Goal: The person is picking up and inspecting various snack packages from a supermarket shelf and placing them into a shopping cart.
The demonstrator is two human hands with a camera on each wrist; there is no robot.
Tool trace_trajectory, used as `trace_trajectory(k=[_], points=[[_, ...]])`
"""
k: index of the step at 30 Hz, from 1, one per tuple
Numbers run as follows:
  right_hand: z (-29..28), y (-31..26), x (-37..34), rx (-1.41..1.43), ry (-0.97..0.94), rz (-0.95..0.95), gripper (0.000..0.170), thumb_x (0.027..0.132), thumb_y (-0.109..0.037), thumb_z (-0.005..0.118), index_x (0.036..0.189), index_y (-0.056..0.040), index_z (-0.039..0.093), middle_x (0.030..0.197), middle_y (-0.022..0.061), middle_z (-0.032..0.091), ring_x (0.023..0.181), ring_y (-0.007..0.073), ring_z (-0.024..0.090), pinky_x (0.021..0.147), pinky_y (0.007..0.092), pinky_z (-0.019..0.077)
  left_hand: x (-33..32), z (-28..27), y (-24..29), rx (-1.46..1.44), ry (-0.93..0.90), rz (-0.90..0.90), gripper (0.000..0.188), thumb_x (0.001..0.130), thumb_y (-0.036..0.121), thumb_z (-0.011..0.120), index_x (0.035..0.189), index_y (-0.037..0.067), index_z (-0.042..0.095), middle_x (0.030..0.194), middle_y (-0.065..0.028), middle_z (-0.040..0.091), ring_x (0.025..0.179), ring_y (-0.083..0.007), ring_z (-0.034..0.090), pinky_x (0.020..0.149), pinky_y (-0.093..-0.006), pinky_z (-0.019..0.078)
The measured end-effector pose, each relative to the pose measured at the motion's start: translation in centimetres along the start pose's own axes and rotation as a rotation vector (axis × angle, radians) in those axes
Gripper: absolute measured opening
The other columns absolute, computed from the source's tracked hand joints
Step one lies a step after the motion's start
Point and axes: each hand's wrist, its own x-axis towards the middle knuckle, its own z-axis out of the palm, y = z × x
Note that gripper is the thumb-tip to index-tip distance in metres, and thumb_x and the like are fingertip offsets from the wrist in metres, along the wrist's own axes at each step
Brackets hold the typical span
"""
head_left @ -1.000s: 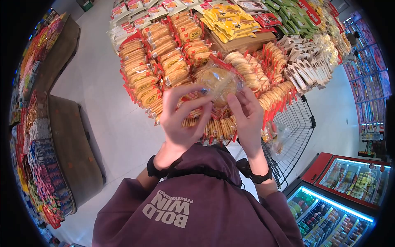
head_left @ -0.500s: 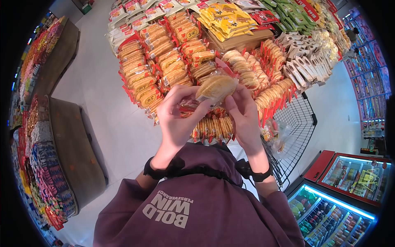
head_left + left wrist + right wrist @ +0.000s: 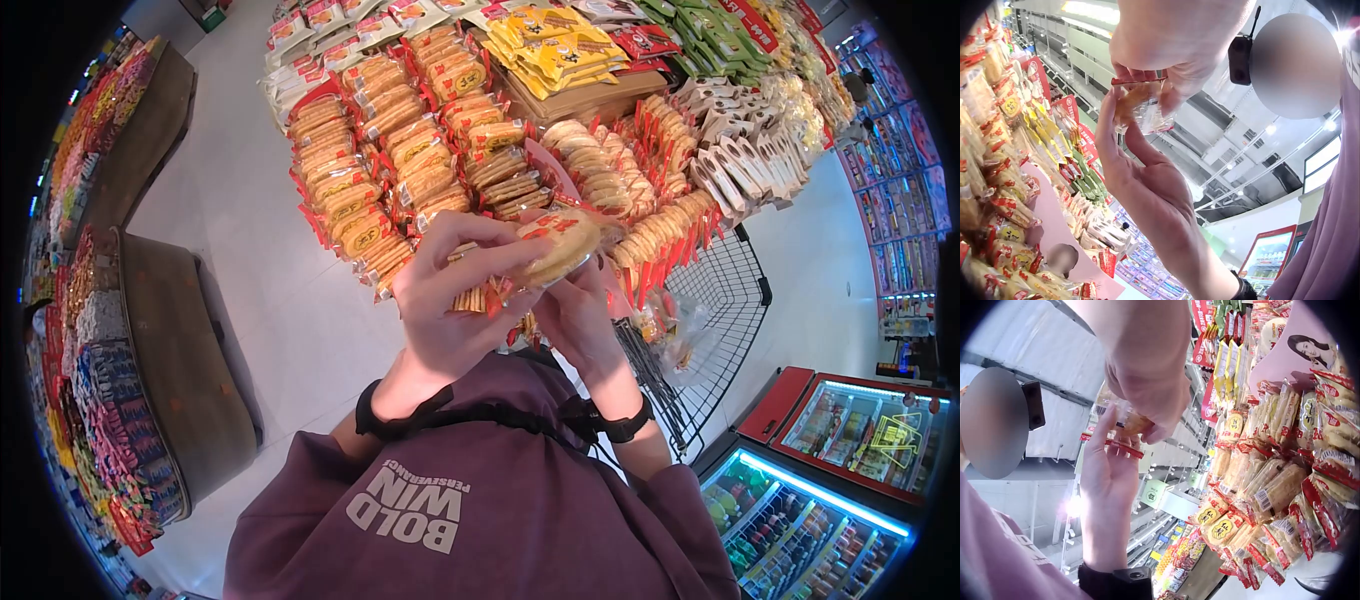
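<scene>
In the head view a round, pale-brown packaged biscuit (image 3: 565, 245) in clear wrap with red print is tilted between both hands, above the heaped display. My left hand (image 3: 450, 290) pinches its left end with bent fingers. From the lower right, my right hand (image 3: 583, 310) grips it with fingers partly hidden behind the packet. The left wrist view shows the packet (image 3: 1141, 106) with a red sealed edge, held between the hands. Both hands also meet around the packet (image 3: 1125, 419) in the right wrist view.
Rows of red-edged packets (image 3: 350, 200) fill the display, with yellow packets (image 3: 550, 50) farther back. A wire shopping cart (image 3: 715, 320) stands at the right, holding a clear bag. Glass-topped freezers (image 3: 800, 520) are lower right; brown-sided shelving (image 3: 180, 370) curves along the left.
The packet has turned and tilted between the hands, its red print now showing. It moved slightly right, and the right hand shifted lower beneath it.
</scene>
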Motion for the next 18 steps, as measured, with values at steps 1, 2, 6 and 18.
trace_trajectory(k=[1, 2, 6, 18], points=[[0.2, -0.2, 0.1, -0.015, 0.013, -0.008, 0.036, 0.1, -0.003, 0.05, 0.135, -0.0007, 0.043, 0.127, 0.0113, 0.057, 0.117, 0.0187, 0.057, 0.101, 0.0343, 0.046, 0.1, 0.1, 0.0, 0.002, 0.046, -0.009, 0.036, 0.065, 0.0, 0.082, 0.1, 0.003, 0.073, 0.093, -0.0098, 0.064, 0.08, -0.0189, 0.064, 0.072, -0.0294, 0.0517], [0.4, -0.4, 0.1, -0.029, 0.026, -0.015, 0.035, 0.1, -0.003, 0.049, 0.135, -0.0009, 0.044, 0.126, 0.011, 0.058, 0.115, 0.0184, 0.058, 0.1, 0.0339, 0.046, 0.1, 0.2, -0.1, 0.004, 0.091, -0.017, 0.033, 0.068, -0.001, 0.081, 0.099, 0.002, 0.072, 0.093, -0.0099, 0.065, 0.079, -0.0175, 0.064, 0.072, -0.0293, 0.0518], [1.8, -1.9, 0.5, -0.276, 0.137, -0.115, 0.038, 0.099, -0.006, 0.055, 0.135, -0.0006, 0.044, 0.129, 0.0087, 0.056, 0.107, 0.0123, 0.059, 0.096, 0.0297, 0.0454, -0.1, -0.3, -0.5, -0.207, 0.111, -0.346, 0.026, 0.078, -0.001, 0.078, 0.101, -0.004, 0.065, 0.094, -0.0092, 0.068, 0.079, -0.012, 0.064, 0.071, -0.0261, 0.0522], [1.4, -3.2, 0.5, -0.749, 0.111, -0.347, 0.027, 0.092, -0.003, 0.064, 0.118, -0.0003, 0.056, 0.103, 0.0018, 0.059, 0.096, 0.0096, 0.056, 0.09, 0.0267, 0.0439, -0.4, -0.4, -2.4, -0.643, 0.014, -0.456, 0.036, 0.082, -0.012, 0.069, 0.116, -0.007, 0.058, 0.107, -0.0105, 0.068, 0.1, -0.016, 0.065, 0.085, -0.0297, 0.0554]])
